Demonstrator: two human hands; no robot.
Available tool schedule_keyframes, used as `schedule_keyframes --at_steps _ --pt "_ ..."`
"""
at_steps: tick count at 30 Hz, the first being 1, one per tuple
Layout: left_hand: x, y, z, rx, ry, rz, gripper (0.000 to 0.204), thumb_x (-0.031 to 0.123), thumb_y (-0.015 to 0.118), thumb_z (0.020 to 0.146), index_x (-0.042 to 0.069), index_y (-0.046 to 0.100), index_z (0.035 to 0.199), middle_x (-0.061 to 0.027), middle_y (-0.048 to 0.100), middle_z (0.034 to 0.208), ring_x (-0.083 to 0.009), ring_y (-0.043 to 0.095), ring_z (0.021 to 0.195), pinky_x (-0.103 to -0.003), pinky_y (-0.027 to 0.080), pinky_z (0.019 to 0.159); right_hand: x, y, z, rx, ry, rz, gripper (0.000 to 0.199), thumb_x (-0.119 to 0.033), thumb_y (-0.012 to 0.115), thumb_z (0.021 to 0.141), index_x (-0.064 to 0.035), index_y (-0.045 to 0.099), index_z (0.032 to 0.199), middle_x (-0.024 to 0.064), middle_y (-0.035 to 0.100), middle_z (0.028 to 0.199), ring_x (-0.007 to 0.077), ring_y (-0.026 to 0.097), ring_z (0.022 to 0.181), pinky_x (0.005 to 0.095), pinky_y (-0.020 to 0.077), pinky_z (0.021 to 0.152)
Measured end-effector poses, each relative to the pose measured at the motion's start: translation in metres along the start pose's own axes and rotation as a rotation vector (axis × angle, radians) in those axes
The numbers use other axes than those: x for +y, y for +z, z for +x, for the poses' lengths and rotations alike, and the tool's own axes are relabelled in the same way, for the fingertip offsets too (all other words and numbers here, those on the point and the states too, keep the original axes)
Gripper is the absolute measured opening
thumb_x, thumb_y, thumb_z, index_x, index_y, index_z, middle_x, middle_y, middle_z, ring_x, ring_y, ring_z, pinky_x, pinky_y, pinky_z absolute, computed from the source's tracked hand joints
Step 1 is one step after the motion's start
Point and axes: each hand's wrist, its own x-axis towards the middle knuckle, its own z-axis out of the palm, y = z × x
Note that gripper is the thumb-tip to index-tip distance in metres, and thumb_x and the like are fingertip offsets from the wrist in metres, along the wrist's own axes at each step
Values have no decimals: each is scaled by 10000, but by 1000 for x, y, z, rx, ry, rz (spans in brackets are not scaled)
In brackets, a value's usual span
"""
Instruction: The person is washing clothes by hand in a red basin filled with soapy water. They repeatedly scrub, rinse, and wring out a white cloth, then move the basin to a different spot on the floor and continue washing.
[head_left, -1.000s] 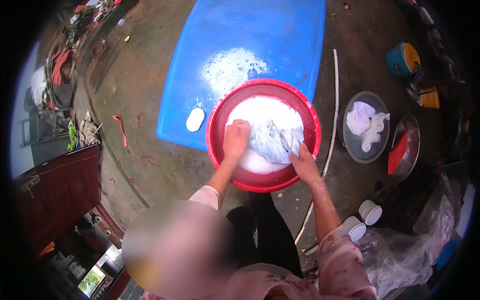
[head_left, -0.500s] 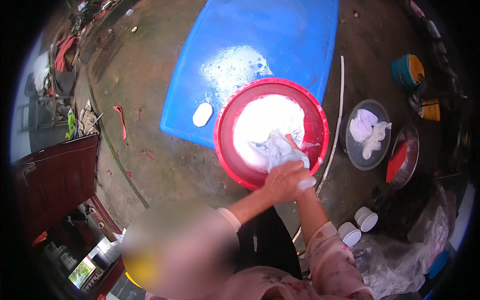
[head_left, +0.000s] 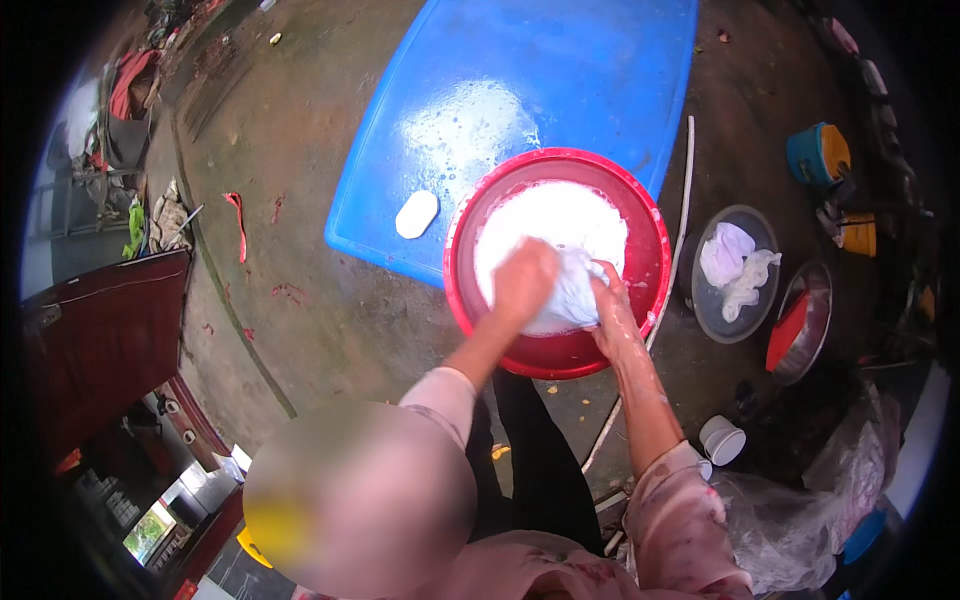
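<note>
A wet pale cloth (head_left: 572,292) is stretched between my two hands over a round red basin (head_left: 647,270) full of white suds (head_left: 550,212). My left hand (head_left: 526,280) is closed in a fist on the cloth's left end, a little smeared by motion. On the other end, my right hand (head_left: 612,312) grips the cloth with the thumb side up; streaks of foam run along the wrist. Left of the basin, a white eight-sided block (head_left: 417,214) lies on the blue board (head_left: 370,240).
A grey basin (head_left: 706,310) with white cloths (head_left: 738,268) stands right of a pale pipe (head_left: 686,200). Beyond it sits a metal basin (head_left: 822,325) with a red item inside. White tubs (head_left: 723,440) and clear plastic sheeting (head_left: 790,520) lie at lower right; teal and yellow buckets (head_left: 818,153) stand farther off.
My hands were close together, crossed at the basin's near edge with the cloth bunched between them. Now they are apart, the left hand farther left and up, the cloth drawn between them.
</note>
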Motion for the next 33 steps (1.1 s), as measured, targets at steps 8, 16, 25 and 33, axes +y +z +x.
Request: schedule_keyframes --at_steps 8,16,25,33 --pt "17 -30 -59 85 324 -222 138 93 642 841 0 540 845 -174 522 865 -380 531 874 -420 450 783 24 -11 -8 0 71 410 551 -219 653 898 -21 414 1353 155 572 1195 242 563 1094 381 497 858" --pt "-15 -27 -28 -81 -688 -572 441 229 733 819 15 525 1143 -104 599 994 -235 612 895 -353 506 722 29 2 -20 -42 -168 450 515 66 486 740 28 486 1253 138 593 1188 269 572 1122 407 444 1005" --pt "14 -80 6 -253 -723 -1167 326 152 663 886 13 506 1136 -97 651 966 -161 661 707 -245 528 502 -5 5 -76 18 -384 676 660 71 444 716 15 388 1371 168 528 1303 333 492 1249 478 426 1044" --pt "-15 -117 25 37 -734 -903 238 -15 566 836 24 479 1054 -179 624 855 -221 626 521 -279 508 455 17 -50 -53 421 -398 467 403 -5 414 898 25 428 1300 221 566 1187 322 624 1053 423 590 832"
